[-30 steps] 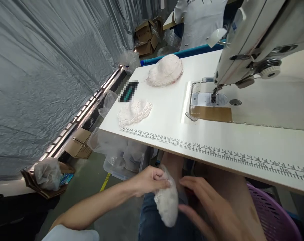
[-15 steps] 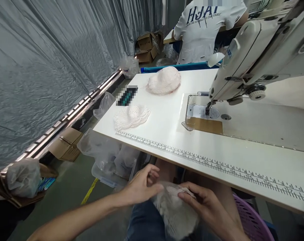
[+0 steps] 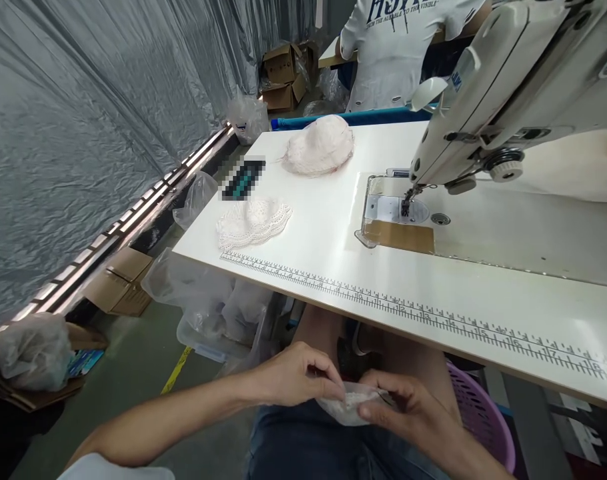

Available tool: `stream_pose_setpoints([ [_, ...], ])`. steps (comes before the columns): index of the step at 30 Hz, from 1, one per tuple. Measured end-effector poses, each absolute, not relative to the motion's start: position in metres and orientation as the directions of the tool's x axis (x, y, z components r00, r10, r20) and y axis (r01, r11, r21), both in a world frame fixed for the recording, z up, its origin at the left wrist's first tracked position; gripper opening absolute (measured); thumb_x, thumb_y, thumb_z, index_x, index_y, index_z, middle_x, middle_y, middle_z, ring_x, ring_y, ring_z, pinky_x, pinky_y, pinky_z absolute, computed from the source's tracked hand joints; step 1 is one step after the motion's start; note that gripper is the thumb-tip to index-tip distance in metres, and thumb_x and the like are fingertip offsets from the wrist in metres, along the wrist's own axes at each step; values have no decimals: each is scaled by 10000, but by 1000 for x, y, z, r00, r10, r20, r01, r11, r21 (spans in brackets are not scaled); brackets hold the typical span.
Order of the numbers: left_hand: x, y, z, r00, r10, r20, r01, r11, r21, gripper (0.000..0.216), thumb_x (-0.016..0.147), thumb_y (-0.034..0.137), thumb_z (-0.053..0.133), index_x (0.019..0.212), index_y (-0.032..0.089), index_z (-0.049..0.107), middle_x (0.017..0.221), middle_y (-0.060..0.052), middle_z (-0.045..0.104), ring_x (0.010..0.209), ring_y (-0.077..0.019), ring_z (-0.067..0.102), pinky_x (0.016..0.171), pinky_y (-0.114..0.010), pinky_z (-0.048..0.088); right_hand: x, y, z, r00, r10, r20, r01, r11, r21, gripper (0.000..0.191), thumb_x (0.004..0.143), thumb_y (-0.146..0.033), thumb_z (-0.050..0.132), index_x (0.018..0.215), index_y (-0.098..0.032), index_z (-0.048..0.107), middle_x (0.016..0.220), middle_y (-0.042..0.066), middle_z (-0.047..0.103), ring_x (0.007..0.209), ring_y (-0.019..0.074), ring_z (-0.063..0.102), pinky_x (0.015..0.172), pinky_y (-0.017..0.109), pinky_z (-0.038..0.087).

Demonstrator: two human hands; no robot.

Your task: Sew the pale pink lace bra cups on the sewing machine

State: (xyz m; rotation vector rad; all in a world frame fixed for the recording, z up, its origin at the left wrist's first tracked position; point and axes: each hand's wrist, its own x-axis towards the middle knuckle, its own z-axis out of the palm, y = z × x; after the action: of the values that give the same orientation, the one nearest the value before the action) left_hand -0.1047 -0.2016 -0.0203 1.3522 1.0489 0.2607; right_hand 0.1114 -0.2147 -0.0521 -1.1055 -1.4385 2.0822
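Over my lap, below the table's front edge, both hands pinch one small white lace piece (image 3: 347,405). My left hand (image 3: 293,380) grips its left end with thumb and fingers closed. My right hand (image 3: 408,410) holds the right end, fingers curled round it. On the white table (image 3: 333,267) lie a flat lace piece (image 3: 253,222) near the left corner and a domed pile of lace pieces (image 3: 319,145) farther back. The sewing machine (image 3: 508,93) stands at the right, its needle (image 3: 406,200) over the metal plate.
A printed ruler (image 3: 433,317) runs along the table's front edge. A person in a white shirt (image 3: 398,47) stands beyond the table. Plastic bags and a clear bin (image 3: 208,313) sit under the left side, cardboard boxes (image 3: 121,287) on the floor, a purple basket (image 3: 478,427) at my right.
The lace piece hung from my left hand alone; my right hand has closed on it, and both hands now hold it bunched smaller and higher. The view shifted slightly.
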Motion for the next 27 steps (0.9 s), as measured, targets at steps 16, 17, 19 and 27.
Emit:
stream_pose_setpoints([
  [16, -102, -204, -15, 597, 603, -529, 439, 306, 845, 274, 812, 365, 601, 866, 130, 731, 749, -35, 667, 689, -117, 570, 614, -173, 405, 115, -219, -49, -641, 627, -443, 127, -483, -866, 270, 711, -423, 722, 716, -160, 659, 639, -27, 537, 613, 107, 447, 563, 211, 347],
  [17, -104, -204, -15, 595, 593, -543, 436, 329, 837, 293, 813, 375, 598, 891, 125, 729, 748, -42, 679, 681, -120, 578, 611, -175, 413, 115, -219, -48, -635, 627, -452, 119, -498, -859, 272, 705, -420, 728, 705, -158, 658, 636, -24, 544, 611, 108, 453, 557, 210, 349],
  [19, -107, -205, -15, 616, 554, -560, 400, 392, 828, 323, 782, 386, 638, 947, 120, 718, 787, -59, 698, 700, -133, 602, 642, -188, 443, 115, -218, -48, -627, 618, -475, 114, -531, -840, 278, 698, -422, 734, 703, -154, 661, 646, -11, 573, 626, 121, 485, 562, 215, 365],
  [27, -113, -203, -13, 657, 429, -620, 404, 493, 770, 405, 714, 438, 695, 998, 149, 713, 843, -62, 717, 778, -171, 654, 734, -233, 505, 121, -220, -54, -629, 564, -536, 183, -562, -807, 339, 633, -495, 754, 680, -167, 681, 626, -3, 589, 611, 137, 518, 559, 229, 403],
])
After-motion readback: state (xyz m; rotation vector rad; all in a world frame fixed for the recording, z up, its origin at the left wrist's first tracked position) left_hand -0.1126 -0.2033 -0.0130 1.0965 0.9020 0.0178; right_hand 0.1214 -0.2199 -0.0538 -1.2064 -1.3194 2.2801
